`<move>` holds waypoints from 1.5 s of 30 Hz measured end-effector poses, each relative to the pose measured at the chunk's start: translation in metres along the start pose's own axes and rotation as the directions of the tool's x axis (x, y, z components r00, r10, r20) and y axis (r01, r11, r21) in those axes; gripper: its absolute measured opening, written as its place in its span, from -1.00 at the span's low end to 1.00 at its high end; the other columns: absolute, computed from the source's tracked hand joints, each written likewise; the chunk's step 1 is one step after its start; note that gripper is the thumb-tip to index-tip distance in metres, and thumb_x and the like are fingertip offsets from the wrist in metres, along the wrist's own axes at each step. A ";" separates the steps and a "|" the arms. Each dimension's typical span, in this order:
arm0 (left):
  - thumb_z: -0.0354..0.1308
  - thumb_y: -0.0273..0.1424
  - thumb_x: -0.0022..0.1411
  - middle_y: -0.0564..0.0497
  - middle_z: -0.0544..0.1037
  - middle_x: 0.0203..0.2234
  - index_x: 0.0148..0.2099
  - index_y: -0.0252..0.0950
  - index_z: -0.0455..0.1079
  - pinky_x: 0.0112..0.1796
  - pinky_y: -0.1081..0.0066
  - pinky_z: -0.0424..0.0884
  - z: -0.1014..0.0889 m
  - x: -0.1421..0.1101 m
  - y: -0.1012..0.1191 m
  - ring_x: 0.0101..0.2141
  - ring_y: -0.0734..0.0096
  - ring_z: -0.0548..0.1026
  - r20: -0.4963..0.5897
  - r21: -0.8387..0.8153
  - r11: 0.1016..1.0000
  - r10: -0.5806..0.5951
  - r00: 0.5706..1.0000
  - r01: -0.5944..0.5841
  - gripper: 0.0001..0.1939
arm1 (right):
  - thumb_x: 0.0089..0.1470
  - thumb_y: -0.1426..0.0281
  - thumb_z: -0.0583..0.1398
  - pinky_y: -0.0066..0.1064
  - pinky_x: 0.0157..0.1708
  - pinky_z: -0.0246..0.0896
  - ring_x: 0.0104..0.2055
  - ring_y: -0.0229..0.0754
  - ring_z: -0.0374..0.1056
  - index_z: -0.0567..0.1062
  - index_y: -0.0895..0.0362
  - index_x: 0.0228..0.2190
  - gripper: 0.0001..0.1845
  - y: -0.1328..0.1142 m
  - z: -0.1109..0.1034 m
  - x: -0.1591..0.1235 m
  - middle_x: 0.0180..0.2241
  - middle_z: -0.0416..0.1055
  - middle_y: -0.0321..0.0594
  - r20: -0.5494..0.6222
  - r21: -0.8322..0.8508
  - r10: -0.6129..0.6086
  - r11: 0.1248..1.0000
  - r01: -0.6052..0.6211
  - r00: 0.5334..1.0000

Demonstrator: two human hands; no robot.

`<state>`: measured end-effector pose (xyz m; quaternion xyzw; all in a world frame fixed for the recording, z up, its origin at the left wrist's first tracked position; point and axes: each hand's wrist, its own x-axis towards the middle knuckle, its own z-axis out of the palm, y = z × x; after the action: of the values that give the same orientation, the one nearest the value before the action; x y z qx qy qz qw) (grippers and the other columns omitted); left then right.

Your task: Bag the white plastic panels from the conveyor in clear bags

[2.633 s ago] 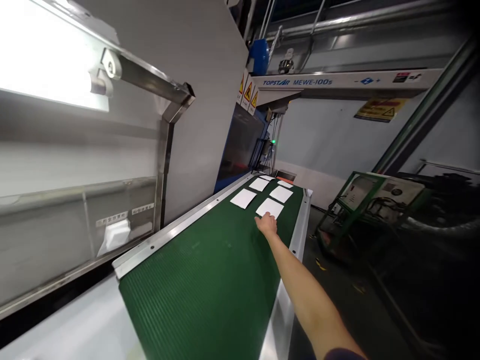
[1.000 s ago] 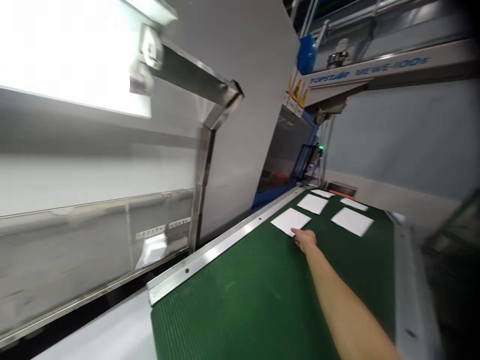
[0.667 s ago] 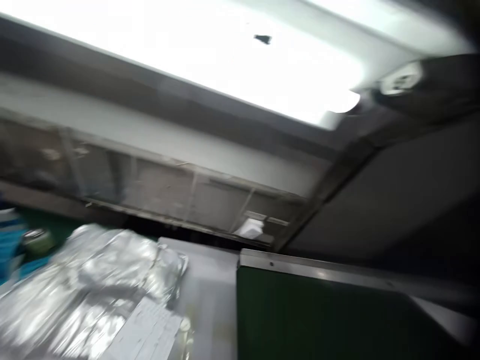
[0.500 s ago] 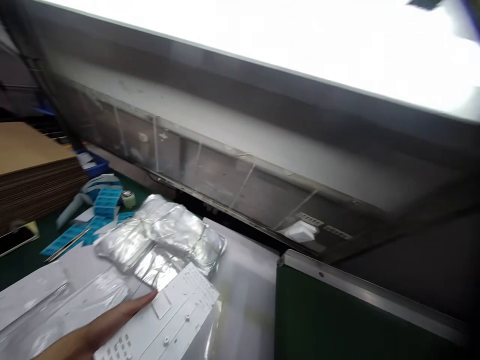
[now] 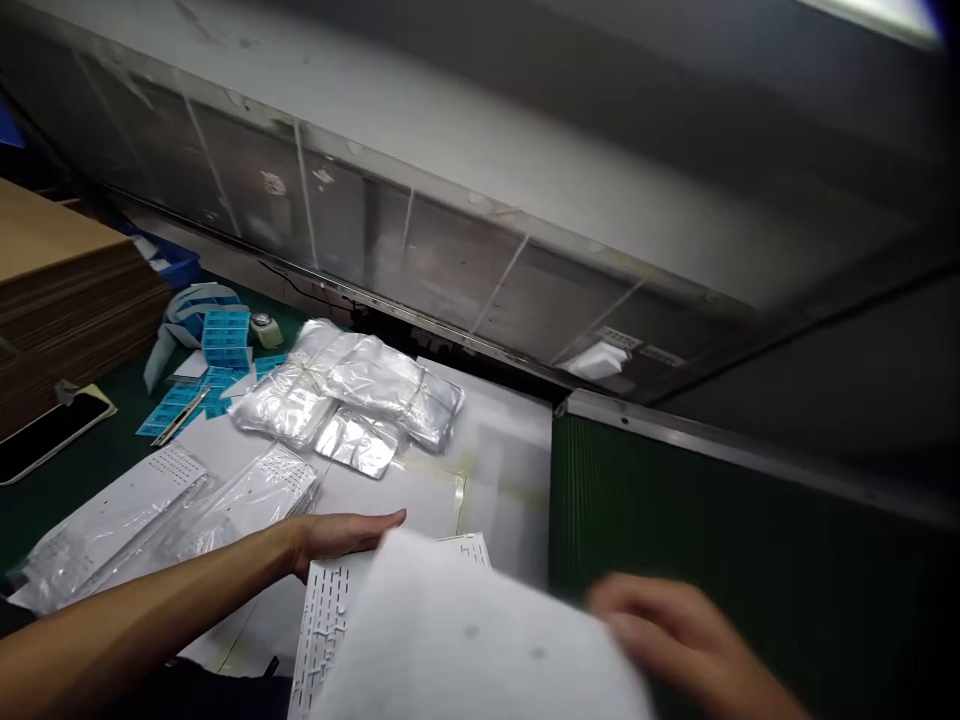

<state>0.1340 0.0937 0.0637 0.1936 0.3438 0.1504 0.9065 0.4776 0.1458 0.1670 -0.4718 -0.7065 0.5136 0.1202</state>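
At the bottom centre, my left hand (image 5: 341,538) grips the upper left edge of a white plastic panel (image 5: 324,620) with rows of slots and small posts. Its thumb lies along the edge and the fingers are hidden beneath. A smooth white sheet (image 5: 480,640) with two faint grey spots overlaps much of the panel. My right hand (image 5: 675,635), smeared by motion, pinches this sheet at its right edge. Two more slotted white panels in clear bags, a left one (image 5: 124,510) and a right one (image 5: 259,490), lie left of my left hand.
Bundles of clear plastic bags (image 5: 360,385) lie on the white-covered bench. At the left are blue label strips (image 5: 225,340), tweezers (image 5: 180,415), a small jar (image 5: 265,330), a phone (image 5: 52,435) and stacked cardboard (image 5: 67,290). A green conveyor belt (image 5: 637,490) is at the right.
The view has tipped downward. The held panel has come closer and turned, and its slotted end now faces up. My right hand and the smooth white sheet have entered the view.
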 end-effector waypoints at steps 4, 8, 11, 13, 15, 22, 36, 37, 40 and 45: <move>-0.07 0.08 0.15 -0.11 0.52 -0.14 0.02 -0.31 0.39 -0.23 0.31 0.42 0.010 -0.009 -0.015 -0.15 0.12 0.48 0.119 0.112 0.993 0.024 0.993 -0.038 -0.36 | 0.15 0.30 0.05 -0.47 -0.42 0.19 -0.41 -0.25 0.31 0.53 0.13 -0.36 -0.72 -0.039 0.056 0.031 -0.43 0.44 -0.25 0.433 -0.021 -0.090 0.994 0.110 0.897; 0.25 -0.14 0.00 -0.11 0.52 -0.13 0.09 -0.29 0.32 -0.20 0.29 0.39 0.003 -0.028 -0.035 -0.13 0.09 0.46 0.139 0.125 0.982 0.123 0.983 -0.140 -0.38 | 0.14 0.35 0.05 -0.28 -0.15 0.22 -0.15 -0.11 0.33 0.53 0.04 -0.28 -0.75 -0.038 0.093 0.054 -0.21 0.44 -0.21 0.173 -0.207 -0.319 0.913 0.351 0.932; 0.26 -0.32 0.00 -0.11 0.53 -0.17 0.12 -0.28 0.28 -0.20 0.34 0.38 -0.006 -0.034 -0.052 -0.17 0.15 0.49 0.003 0.024 0.975 0.223 0.975 -0.223 -0.40 | 0.11 0.25 0.10 -0.08 0.05 0.09 0.04 0.03 0.20 0.47 -0.01 -0.15 -0.73 -0.014 0.121 0.049 -0.04 0.35 -0.16 -0.244 -0.175 -0.274 0.956 0.236 0.930; 0.20 -0.32 0.07 -0.12 0.53 -0.18 0.13 -0.27 0.26 -0.19 0.33 0.37 -0.011 -0.031 -0.064 -0.18 0.17 0.49 -0.115 -0.059 0.954 0.288 0.951 -0.296 -0.45 | 0.08 0.15 0.11 -0.10 0.03 0.16 0.02 0.03 0.24 0.39 0.02 -0.09 -0.62 0.007 0.149 0.042 -0.05 0.35 -0.12 -0.407 0.136 -0.015 0.988 0.077 0.913; 0.13 -0.27 0.13 -0.12 0.53 -0.18 0.13 -0.26 0.25 -0.19 0.29 0.37 -0.014 -0.022 -0.075 -0.23 0.18 0.50 -0.226 -0.117 0.927 0.325 0.918 -0.357 -0.49 | 0.03 0.03 0.11 -0.16 -0.03 0.25 0.03 0.04 0.25 0.29 0.07 -0.03 -0.46 0.030 0.185 0.038 -0.03 0.33 -0.07 -0.392 0.496 0.257 0.868 -0.033 0.883; 0.09 -0.13 0.10 -0.14 0.53 -0.20 0.12 -0.29 0.25 -0.23 0.22 0.35 -0.026 0.032 -0.120 -0.22 0.05 0.48 -0.399 -0.017 0.910 0.375 0.837 -0.415 -0.43 | -0.16 -0.12 0.16 -0.13 0.04 0.21 0.22 0.13 0.03 0.00 0.07 0.16 -0.04 0.089 0.278 0.038 0.19 0.09 -0.03 -0.283 0.828 0.698 0.524 -0.201 0.658; -0.04 -0.23 0.28 -0.09 0.43 -0.20 -0.11 -0.33 0.33 -0.09 0.14 0.26 -0.154 0.081 0.011 -0.14 0.22 0.37 -0.358 0.891 0.144 0.806 0.471 0.431 -0.71 | 0.07 0.13 -0.02 -0.09 -0.24 0.27 -0.17 0.11 0.35 0.10 -0.03 0.19 -0.36 0.160 0.276 0.073 -0.11 0.40 -0.11 -0.605 0.146 0.255 0.967 -0.210 0.754; 0.03 -0.23 0.24 -0.07 0.43 -0.21 -0.12 -0.33 0.33 -0.11 0.14 0.28 -0.163 0.083 0.018 -0.16 0.24 0.38 -0.355 0.878 0.104 0.797 0.489 0.467 -0.72 | 0.07 0.15 -0.02 -0.11 -0.33 0.28 -0.25 0.11 0.36 0.10 -0.03 0.18 -0.37 0.169 0.283 0.075 -0.19 0.41 -0.10 -0.611 0.098 0.213 0.976 -0.194 0.762; 0.09 -0.25 0.21 -0.03 0.44 -0.25 -0.14 -0.34 0.34 -0.19 0.18 0.36 -0.178 0.086 0.025 -0.23 0.30 0.42 -0.341 0.843 0.003 0.776 0.530 0.538 -0.73 | 0.10 0.22 -0.05 -0.17 -0.49 0.24 -0.37 0.09 0.34 0.11 -0.08 0.18 -0.41 0.189 0.301 0.081 -0.26 0.41 -0.11 -0.627 0.005 0.118 0.989 -0.147 0.770; 0.03 -0.25 0.26 -0.01 0.46 -0.29 -0.19 -0.34 0.36 -0.19 0.20 0.37 -0.180 0.086 0.022 -0.26 0.34 0.43 -0.284 0.820 -0.120 0.763 0.581 0.559 -0.76 | 0.10 0.27 -0.04 -0.21 -0.52 0.23 -0.40 0.05 0.33 0.12 -0.15 0.16 -0.43 0.198 0.308 0.085 -0.26 0.41 -0.15 -0.639 -0.038 0.071 0.992 -0.124 0.766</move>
<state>0.0703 0.1927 -0.0993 0.7355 0.6645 -0.0006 0.1326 0.3393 0.0297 -0.1622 -0.6579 -0.6182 0.3016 0.3067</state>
